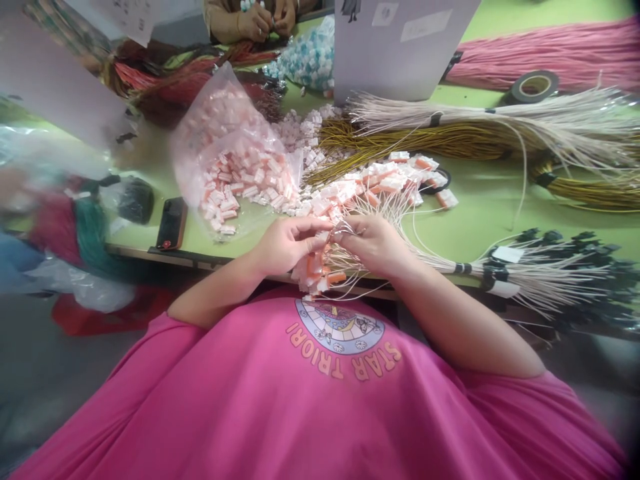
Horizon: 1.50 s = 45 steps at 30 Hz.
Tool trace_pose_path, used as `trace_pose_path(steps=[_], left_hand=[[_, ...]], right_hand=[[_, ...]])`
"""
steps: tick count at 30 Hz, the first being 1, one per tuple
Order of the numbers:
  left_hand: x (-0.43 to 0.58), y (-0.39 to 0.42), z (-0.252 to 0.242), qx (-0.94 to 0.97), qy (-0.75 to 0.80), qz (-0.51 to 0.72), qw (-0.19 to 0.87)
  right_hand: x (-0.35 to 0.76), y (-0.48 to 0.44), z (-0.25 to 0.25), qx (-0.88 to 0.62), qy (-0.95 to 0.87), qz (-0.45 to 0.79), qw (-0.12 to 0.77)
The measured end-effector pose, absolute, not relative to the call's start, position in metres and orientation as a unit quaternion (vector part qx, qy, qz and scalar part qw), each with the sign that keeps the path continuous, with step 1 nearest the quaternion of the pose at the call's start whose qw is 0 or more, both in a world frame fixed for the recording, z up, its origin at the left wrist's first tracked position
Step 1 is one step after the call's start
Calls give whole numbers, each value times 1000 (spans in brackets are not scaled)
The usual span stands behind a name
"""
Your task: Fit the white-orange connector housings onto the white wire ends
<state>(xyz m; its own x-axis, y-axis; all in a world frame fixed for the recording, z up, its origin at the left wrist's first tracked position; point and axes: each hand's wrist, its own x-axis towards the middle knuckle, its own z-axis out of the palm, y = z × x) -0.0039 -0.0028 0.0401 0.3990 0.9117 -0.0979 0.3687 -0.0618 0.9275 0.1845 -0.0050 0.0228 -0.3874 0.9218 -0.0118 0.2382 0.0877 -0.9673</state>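
My left hand (286,244) is closed round a bunch of white-and-orange connectors (315,270) that hang at the table's near edge. My right hand (373,241) pinches thin white wires (430,257) right beside it, fingertips meeting the left hand's. The wires run off to the right into a taped bundle with black ends (565,267). A pile of connectors fitted to wires (385,183) lies just beyond both hands. An open clear bag of loose white-and-pink connectors (235,160) sits to the left of that pile.
A black phone (171,223) lies near the left table edge. Yellow, white and pink wire bundles (500,127) and a roll of black tape (534,85) fill the right. A white board (395,47) stands at the back. Another person's hands (265,20) work across the green table (490,213).
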Motion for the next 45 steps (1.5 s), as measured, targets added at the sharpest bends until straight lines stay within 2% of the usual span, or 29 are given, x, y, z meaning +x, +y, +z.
trace_pose_path(steps=[8,15,17,20,22,27,32,34,37,39,45], left_hand=[[-3,-10,37,817,426,281,269],[-32,-4,41,854,395,243,237],[-60,8,32,839,444,254,186],[-111,35,11,742,613,270,6],[-140,52,-5,707,659,252,-41],[-165,73,-29,723,643,253,12],[-144,65,-22,719,633,282,53],[-125,53,-11,710,608,327,141],[-87,29,9,683,472,384,404],[-62,15,22,654,394,388,517],[-21,-3,39,569,429,314,627]], right_hand=[[178,-11,18,-512,-706,388,297],[188,-4,15,-419,-736,419,327],[192,0,12,-411,-729,399,374],[192,2,10,-398,-705,387,441],[191,1,10,-398,-694,392,454],[192,-1,8,-450,-606,490,437],[196,2,7,-390,-547,617,409],[195,2,7,-391,-543,621,408],[193,1,8,-423,-560,587,404],[191,0,10,-434,-577,568,395],[190,-5,17,-425,-642,515,376]])
